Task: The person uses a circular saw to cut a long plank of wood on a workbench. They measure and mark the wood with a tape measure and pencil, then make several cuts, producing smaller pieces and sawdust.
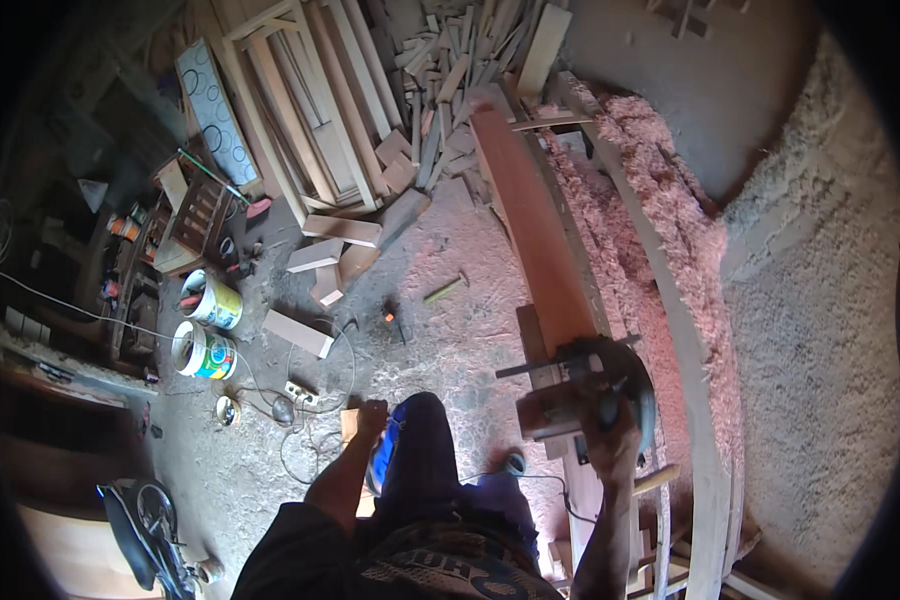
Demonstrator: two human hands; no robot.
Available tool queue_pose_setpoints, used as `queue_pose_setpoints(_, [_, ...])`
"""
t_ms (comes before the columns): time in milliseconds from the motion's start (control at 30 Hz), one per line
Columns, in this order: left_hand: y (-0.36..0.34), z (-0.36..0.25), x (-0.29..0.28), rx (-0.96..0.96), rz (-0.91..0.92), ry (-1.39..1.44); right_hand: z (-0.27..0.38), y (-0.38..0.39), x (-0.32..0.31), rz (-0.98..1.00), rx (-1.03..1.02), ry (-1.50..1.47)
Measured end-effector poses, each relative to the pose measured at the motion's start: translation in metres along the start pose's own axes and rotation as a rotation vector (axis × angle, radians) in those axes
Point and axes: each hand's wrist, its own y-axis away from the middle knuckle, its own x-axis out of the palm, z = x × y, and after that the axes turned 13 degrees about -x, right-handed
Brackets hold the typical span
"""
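My right hand (613, 440) grips a circular saw (560, 408) by its handle. The saw rests on a long reddish-brown plank (542, 235) that runs away from me along the bench. Its round blade guard sits on the right side, over the plank's right edge. My left hand (372, 416) hangs low beside my left knee, its fingers closed. Whether anything is in that fist I cannot make out. A pale wood block (349, 427) shows right beside it. The saw's cutting edge is hidden from above.
Pink shavings (670, 190) heap along the bench's right side, near a long board (660, 260). On the floor lie a hammer (446, 288), wood offcuts (298, 333), a power strip (301, 393) and loose cables. Paint buckets (206, 350) stand left; door frames (305, 110) lean behind.
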Motion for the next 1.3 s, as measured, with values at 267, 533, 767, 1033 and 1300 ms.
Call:
queue_pose_setpoints(267, [-0.140, -0.015, 0.003, 0.032, -0.059, -0.285, -0.003, 0.020, 0.026, -0.140, 0.082, 0.222])
queue_pose_setpoints(533, [-0.330, 0.004, 0.049, -0.129, 0.138, -0.448, 0.003, 0.058, 0.006, -0.204, 0.640, 0.733])
queue_pose_setpoints(767, [-0.517, 0.075, 0.064, -0.097, -0.005, -0.501, -0.055, -0.039, 0.085, 0.016, 0.559, 0.840])
queue_pose_setpoints(1033, [-0.628, 0.112, 0.102, -0.223, 0.095, -0.403, -0.061, -0.095, 0.115, 0.157, 0.557, 0.963])
queue_pose_setpoints(1300, [-0.631, 0.085, 0.117, -0.055, -0.144, -0.133, -0.035, -0.083, 0.087, 0.178, 0.587, 1.009])
